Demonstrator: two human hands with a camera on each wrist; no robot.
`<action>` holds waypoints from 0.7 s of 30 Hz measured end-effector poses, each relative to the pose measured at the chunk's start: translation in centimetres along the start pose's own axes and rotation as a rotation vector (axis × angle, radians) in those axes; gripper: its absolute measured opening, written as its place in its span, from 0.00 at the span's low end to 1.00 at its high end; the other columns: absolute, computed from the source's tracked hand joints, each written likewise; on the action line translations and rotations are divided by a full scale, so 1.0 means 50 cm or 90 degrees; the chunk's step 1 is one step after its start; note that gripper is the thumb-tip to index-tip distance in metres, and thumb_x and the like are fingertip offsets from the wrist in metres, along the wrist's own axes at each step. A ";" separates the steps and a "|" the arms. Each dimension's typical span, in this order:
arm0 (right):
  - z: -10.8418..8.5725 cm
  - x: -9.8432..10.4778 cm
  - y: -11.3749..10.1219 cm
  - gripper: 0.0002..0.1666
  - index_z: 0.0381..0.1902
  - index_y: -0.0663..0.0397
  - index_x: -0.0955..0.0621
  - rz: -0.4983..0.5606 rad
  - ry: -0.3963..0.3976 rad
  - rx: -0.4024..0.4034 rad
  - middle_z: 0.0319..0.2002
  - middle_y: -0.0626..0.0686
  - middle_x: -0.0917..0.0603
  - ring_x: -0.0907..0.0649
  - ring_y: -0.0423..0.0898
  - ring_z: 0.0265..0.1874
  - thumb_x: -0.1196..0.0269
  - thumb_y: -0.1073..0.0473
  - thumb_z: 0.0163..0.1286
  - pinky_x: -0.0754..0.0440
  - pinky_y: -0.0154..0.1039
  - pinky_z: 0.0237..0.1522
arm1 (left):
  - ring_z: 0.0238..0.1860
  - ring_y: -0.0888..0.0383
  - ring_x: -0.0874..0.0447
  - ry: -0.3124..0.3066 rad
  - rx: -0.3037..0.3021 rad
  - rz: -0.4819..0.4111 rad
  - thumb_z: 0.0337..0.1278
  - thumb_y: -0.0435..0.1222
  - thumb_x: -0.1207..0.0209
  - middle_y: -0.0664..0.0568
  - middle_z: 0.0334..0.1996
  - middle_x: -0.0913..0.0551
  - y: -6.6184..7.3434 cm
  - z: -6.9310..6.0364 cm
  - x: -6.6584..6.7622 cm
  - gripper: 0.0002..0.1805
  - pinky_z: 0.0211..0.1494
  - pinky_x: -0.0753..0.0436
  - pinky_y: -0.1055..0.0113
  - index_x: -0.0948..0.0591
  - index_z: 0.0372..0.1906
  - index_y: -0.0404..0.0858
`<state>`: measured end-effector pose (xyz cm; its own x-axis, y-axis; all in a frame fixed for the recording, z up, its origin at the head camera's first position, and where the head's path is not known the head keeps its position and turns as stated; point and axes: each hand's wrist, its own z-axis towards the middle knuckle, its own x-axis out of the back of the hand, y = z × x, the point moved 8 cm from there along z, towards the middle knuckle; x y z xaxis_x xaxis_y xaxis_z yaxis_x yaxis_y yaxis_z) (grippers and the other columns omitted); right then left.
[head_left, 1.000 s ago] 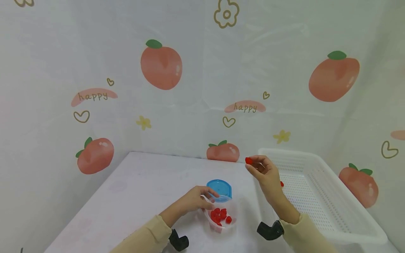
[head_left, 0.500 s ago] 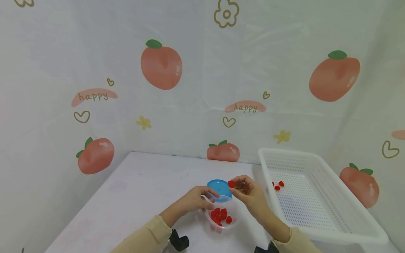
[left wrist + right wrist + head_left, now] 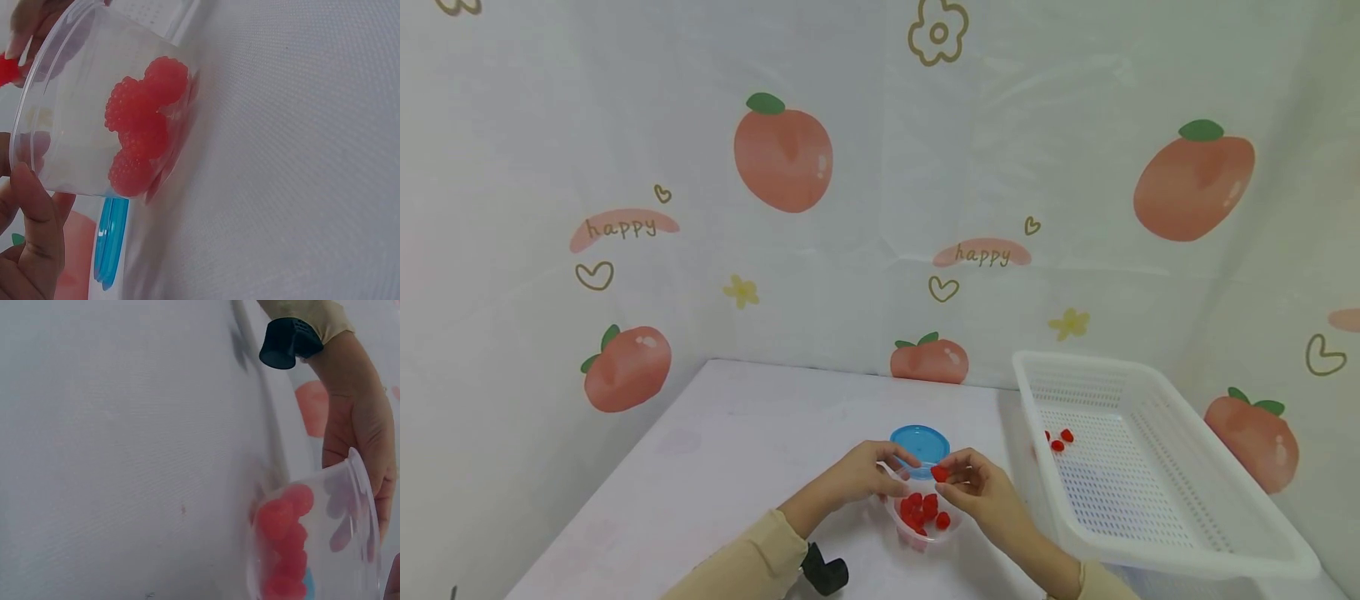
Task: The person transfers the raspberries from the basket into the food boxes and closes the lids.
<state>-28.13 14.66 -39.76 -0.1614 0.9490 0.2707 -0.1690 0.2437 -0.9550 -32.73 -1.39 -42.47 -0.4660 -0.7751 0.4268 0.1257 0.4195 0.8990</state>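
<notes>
Left wrist, unlike right: pinched raspberry [image 3: 7, 70]

Hands: two, one left hand [image 3: 857, 479] and one right hand [image 3: 988, 492]. Raspberries [image 3: 939, 473]: one in the right hand, three in the basket [image 3: 1210, 564] at right, at least five in the tub [image 3: 81, 125], exact number hidden by overlap. Tubs, baskets and lids [image 3: 919, 442]: one each. Far backdrop prints: five large fruits [image 3: 783, 158], two yellow flowers [image 3: 741, 291], five outlined hearts [image 3: 595, 275].
</notes>
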 end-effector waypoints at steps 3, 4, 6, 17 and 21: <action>-0.001 -0.004 0.012 0.20 0.48 0.64 0.25 0.006 -0.007 -0.010 0.44 0.60 0.20 0.18 0.46 0.39 0.32 0.64 0.60 0.16 0.32 0.43 | 0.34 0.55 0.20 0.000 0.000 -0.004 0.47 0.32 0.30 0.50 0.39 0.18 0.001 0.000 0.000 0.18 0.33 0.16 0.64 0.16 0.46 0.45; 0.000 -0.006 0.015 0.20 0.48 0.64 0.25 0.007 -0.010 -0.011 0.44 0.60 0.20 0.18 0.46 0.39 0.32 0.64 0.60 0.16 0.33 0.43 | 0.34 0.56 0.20 0.001 0.000 -0.003 0.47 0.32 0.30 0.51 0.38 0.18 0.001 0.000 0.001 0.18 0.33 0.16 0.64 0.16 0.46 0.45; 0.001 -0.007 0.019 0.20 0.48 0.64 0.25 0.004 -0.015 -0.009 0.43 0.59 0.20 0.18 0.46 0.38 0.31 0.64 0.60 0.16 0.32 0.43 | 0.34 0.56 0.20 0.000 -0.001 -0.004 0.47 0.32 0.30 0.51 0.38 0.18 0.001 0.000 0.001 0.18 0.33 0.16 0.64 0.16 0.47 0.45; 0.008 -0.021 0.013 0.20 0.48 0.66 0.25 -0.029 -0.127 0.024 0.43 0.61 0.19 0.19 0.44 0.37 0.33 0.63 0.62 0.18 0.28 0.40 | 0.32 0.56 0.20 -0.001 -0.011 -0.008 0.47 0.32 0.30 0.51 0.38 0.18 0.001 0.001 0.002 0.17 0.32 0.17 0.64 0.16 0.46 0.45; 0.008 -0.023 0.009 0.20 0.48 0.65 0.25 -0.044 -0.150 0.018 0.42 0.60 0.19 0.19 0.45 0.37 0.33 0.62 0.62 0.18 0.28 0.39 | 0.32 0.56 0.20 0.000 -0.009 -0.011 0.47 0.32 0.30 0.51 0.37 0.18 0.000 0.001 0.002 0.17 0.32 0.17 0.65 0.16 0.46 0.44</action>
<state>-28.43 13.58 -40.46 -0.3705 0.8566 0.3591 -0.2137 0.2976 -0.9305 -32.82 -1.42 -42.43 -0.4687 -0.7817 0.4114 0.1298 0.3997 0.9074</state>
